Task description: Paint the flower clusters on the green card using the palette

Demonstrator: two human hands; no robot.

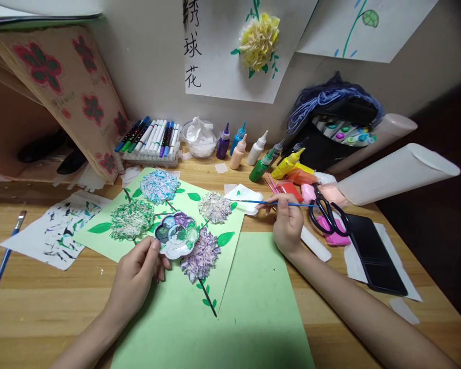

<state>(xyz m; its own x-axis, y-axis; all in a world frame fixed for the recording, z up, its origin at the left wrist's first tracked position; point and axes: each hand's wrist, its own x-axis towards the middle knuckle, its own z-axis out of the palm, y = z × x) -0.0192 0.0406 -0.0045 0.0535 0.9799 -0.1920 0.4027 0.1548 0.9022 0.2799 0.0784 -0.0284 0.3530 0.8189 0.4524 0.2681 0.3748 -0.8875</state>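
Just right of the flower sheet (105, 245): right hand (288, 223), its grip pinched closed on a thin blue brush (249, 202).
Brush tip: at the right side of the pale flower (215, 207) on the flower sheet; whether it touches cannot be told.
Over the flower sheet's near edge: left hand (136, 266), its grip closed on the rim of a paint palette (172, 252), thumb uppermost.
Step in hand: apparently colouring the pale flower's petals.
Next move: likely calls for light strokes on paler petals, with the palette kept level above the purple flower (203, 256).
Beyond the flower sheet: paint bottles (238, 154) on the surface (34, 323).
Right of the flower sheet, past the hand: scissors (336, 228).
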